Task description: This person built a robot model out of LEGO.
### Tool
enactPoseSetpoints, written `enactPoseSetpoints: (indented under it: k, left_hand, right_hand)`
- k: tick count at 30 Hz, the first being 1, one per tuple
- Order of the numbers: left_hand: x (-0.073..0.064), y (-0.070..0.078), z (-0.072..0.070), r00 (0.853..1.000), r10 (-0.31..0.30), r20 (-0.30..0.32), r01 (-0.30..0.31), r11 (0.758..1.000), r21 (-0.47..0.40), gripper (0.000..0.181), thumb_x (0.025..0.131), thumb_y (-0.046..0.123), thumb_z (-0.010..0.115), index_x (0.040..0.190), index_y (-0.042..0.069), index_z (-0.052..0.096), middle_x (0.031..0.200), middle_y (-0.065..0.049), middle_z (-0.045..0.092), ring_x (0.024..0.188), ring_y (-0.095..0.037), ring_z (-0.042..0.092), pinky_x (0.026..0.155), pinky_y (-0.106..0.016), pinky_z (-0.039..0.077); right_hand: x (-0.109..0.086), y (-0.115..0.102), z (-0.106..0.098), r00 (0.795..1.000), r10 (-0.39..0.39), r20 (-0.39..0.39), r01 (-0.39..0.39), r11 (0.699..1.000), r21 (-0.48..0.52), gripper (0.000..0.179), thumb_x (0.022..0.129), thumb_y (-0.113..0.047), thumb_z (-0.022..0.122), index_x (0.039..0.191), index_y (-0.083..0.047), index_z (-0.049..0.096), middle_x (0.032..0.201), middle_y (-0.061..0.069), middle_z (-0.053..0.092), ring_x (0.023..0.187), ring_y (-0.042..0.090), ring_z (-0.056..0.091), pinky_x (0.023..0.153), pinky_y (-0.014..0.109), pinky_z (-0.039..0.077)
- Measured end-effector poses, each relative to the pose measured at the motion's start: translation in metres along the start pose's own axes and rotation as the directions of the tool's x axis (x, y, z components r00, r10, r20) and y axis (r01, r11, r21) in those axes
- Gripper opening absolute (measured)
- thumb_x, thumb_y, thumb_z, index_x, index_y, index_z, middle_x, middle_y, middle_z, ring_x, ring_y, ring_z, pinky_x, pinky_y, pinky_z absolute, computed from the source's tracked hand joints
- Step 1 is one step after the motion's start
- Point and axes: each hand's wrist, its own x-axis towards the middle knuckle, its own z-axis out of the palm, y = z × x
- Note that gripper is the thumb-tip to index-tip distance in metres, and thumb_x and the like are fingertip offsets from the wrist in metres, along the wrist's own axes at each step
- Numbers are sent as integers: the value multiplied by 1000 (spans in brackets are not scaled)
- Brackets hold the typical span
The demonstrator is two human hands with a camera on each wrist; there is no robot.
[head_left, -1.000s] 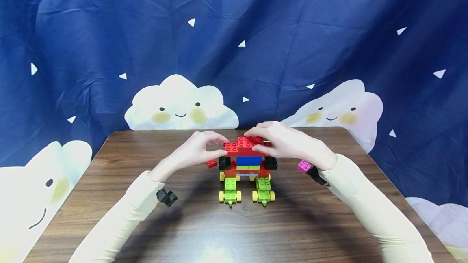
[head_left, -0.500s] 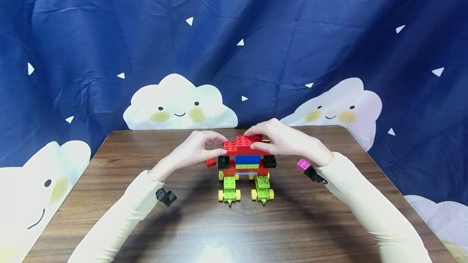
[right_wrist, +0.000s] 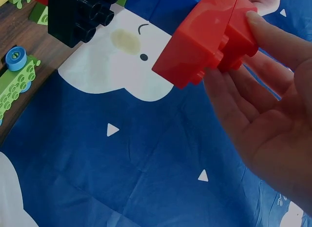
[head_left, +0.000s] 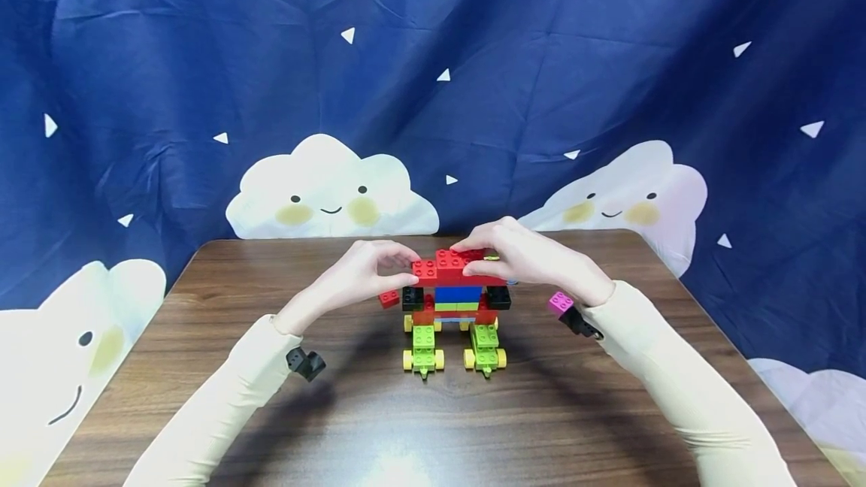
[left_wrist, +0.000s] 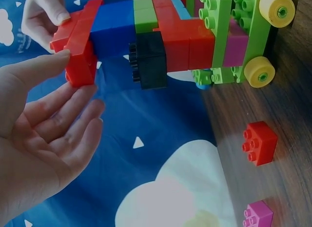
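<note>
In the head view a figure of toy building bricks stands upright mid-table, with a blue brick [head_left: 458,294] in its body. Black bricks [head_left: 498,297] jut from both sides. Green wheeled bases [head_left: 424,349] with yellow wheels carry it. Across its top lies a long red brick [head_left: 425,270], with another red brick [head_left: 448,264] above. My left hand [head_left: 361,274] pinches the left end of the long brick between thumb and fingers. From the right, my right hand [head_left: 524,255] pinches the red bricks at the top, hiding part of them; the right wrist view shows its thumb and fingertips on them.
A loose red brick [left_wrist: 260,144] and a pink brick [left_wrist: 258,215] lie on the wooden table [head_left: 325,427] in the left wrist view. A magenta brick [head_left: 561,303] shows beside my right wrist. A green base with blue wheels [right_wrist: 16,58] stands behind the figure.
Both hands keep their hold on the red bricks. The head view has shifted slightly; the figure stays where it stood.
</note>
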Motion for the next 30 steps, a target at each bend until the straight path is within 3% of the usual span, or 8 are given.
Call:
enactPoseSetpoints:
  k: [10, 18, 30]
  left_hand:
    - [-1, 2, -1, 1000, -12, 4, 12, 1000, 3, 31, 86, 26, 77, 114, 14, 72, 108, 0, 75, 100, -14, 70, 94, -37, 56]
    - [0, 2, -3, 1000, 4, -16, -3, 1000, 25, 31, 86, 26, 77, 114, 14, 72, 107, 0, 75, 99, -13, 70, 93, -37, 56]
    - [1, 3, -1, 1000, 12, -1, -12, 1000, 14, 30, 86, 24, 78, 113, 12, 72, 108, -2, 75, 99, -15, 70, 93, -37, 56]
  right_hand:
    - [3, 0, -2, 1000, -13, 19, 13, 999, -34, 35, 85, -24, 78, 115, -7, 73, 96, 4, 75, 76, 10, 60, 71, 24, 55]
    - [3, -6, 0, 1000, 5, -30, -8, 995, -96, 35, 84, -26, 79, 113, -7, 74, 90, 4, 71, 75, 13, 61, 69, 25, 56]
    - [4, -5, 8, 998, -22, -65, 19, 999, -48, 30, 90, -22, 73, 115, -6, 73, 93, 3, 74, 76, 10, 60, 69, 28, 57]
